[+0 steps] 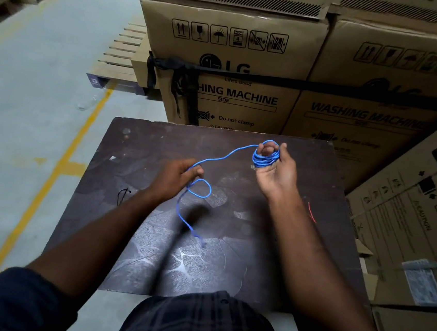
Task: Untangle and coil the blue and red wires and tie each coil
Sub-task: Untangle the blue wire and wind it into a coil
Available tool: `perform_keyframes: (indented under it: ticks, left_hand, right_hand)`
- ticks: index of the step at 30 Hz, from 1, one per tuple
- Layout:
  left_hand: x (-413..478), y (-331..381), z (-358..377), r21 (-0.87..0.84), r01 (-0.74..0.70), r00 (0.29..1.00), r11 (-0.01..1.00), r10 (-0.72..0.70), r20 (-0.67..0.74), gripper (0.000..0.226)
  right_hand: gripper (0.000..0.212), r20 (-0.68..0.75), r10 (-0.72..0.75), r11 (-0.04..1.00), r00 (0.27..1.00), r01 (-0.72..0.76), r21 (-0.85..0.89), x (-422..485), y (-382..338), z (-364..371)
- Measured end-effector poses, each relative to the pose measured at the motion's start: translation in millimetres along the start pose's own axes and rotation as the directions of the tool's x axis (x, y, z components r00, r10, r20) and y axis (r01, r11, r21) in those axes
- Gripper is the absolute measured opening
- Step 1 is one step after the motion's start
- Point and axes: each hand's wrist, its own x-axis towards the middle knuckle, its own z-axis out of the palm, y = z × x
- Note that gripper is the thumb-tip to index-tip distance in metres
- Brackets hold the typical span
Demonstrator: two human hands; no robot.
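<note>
A blue wire (221,158) runs between my two hands above a dark board (137,156). My right hand (276,171) is raised palm up, with several turns of the blue wire wound as a coil (263,160) around its fingers. My left hand (175,178) pinches the loose stretch of the same wire; below it the wire makes a small loop (201,188) and its tail (189,224) trails down to the board. A short piece of red wire (312,212) shows at the board's right side, beside my right forearm.
Stacked cardboard washing-machine boxes (250,60) stand right behind the board and along its right side (422,213). A thin black tie (122,194) lies on the board's left part. Grey floor with a yellow line (58,164) and wooden pallets (121,55) lies to the left.
</note>
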Motion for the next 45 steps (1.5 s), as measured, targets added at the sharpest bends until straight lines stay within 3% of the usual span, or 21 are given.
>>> perform_keyframes:
  ticks: [5, 7, 10, 12, 15, 20, 22, 24, 27, 31, 36, 40, 45]
  left_hand:
    - [-18, 12, 47, -0.245, 0.031, 0.996, 0.969, -0.009, 0.093, 0.021]
    - [-30, 20, 66, -0.347, 0.06, 0.993, 0.936, -0.021, 0.115, 0.022]
    - [-37, 30, 80, -0.488, 0.13, 0.991, 0.863, -0.095, 0.096, 0.018]
    - [-36, 36, 79, -0.522, 0.133, 0.991, 0.842, -0.1, 0.091, 0.019]
    - [-33, 43, 73, -0.414, 0.114, 0.992, 0.903, -0.08, 0.099, 0.026]
    - [-20, 43, 47, -0.088, -0.06, 0.996, 0.994, 0.054, -0.069, 0.027]
    - [-17, 42, 38, 0.077, -0.127, 0.982, 0.989, 0.136, -0.134, 0.023]
    - [-13, 43, 33, 0.213, -0.164, 0.964, 0.963, 0.203, -0.171, 0.02]
    - [-8, 39, 30, 0.3, -0.184, 0.954, 0.936, 0.244, -0.174, 0.018]
    - [-5, 26, 30, 0.336, -0.159, 0.958, 0.928, 0.227, -0.176, 0.017]
    - [-11, 13, 38, 0.342, -0.098, 0.961, 0.935, 0.178, -0.21, 0.026]
    - [-19, 7, 45, 0.36, -0.066, 0.976, 0.93, 0.135, -0.169, 0.017]
    - [-27, 9, 63, 0.403, -0.034, 0.989, 0.914, 0.088, -0.117, 0.036]
  right_hand:
    - [0.027, -0.122, -0.108, 0.993, 0.987, 0.113, 0.039, 15, -12, -2]
    - [0.023, -0.179, -0.164, 0.986, 0.97, 0.157, -0.054, 23, -13, -4]
    - [0.022, -0.211, -0.331, 0.909, 0.92, 0.251, -0.333, 31, -10, -13]
    - [0.023, -0.136, -0.426, 0.756, 0.894, 0.27, -0.597, 36, -5, -27]
    - [0.018, 0.053, -0.4, 0.385, 0.915, 0.22, -0.896, 41, 8, -57]
    - [0.026, 0.244, -0.091, -0.196, 0.965, 0.223, -0.955, 17, 23, -78]
    - [0.037, 0.259, 0.041, -0.298, 0.965, 0.26, -0.919, 1, 30, -76]
    - [0.045, 0.237, 0.191, -0.233, 0.953, 0.278, -0.932, -13, 36, -74]
    - [0.055, 0.192, 0.317, -0.044, 0.929, 0.217, -0.975, -29, 41, -73]
    - [0.044, 0.176, 0.414, 0.117, 0.893, 0.139, -0.983, -48, 45, -67]
    - [0.047, 0.189, 0.361, 0.394, 0.913, 0.034, -0.919, -60, 42, -52]
    - [0.04, 0.169, 0.351, 0.665, 0.921, -0.118, -0.737, -64, 34, -36]
    - [0.039, 0.128, 0.169, 0.86, 0.977, -0.083, -0.504, -49, 16, -17]
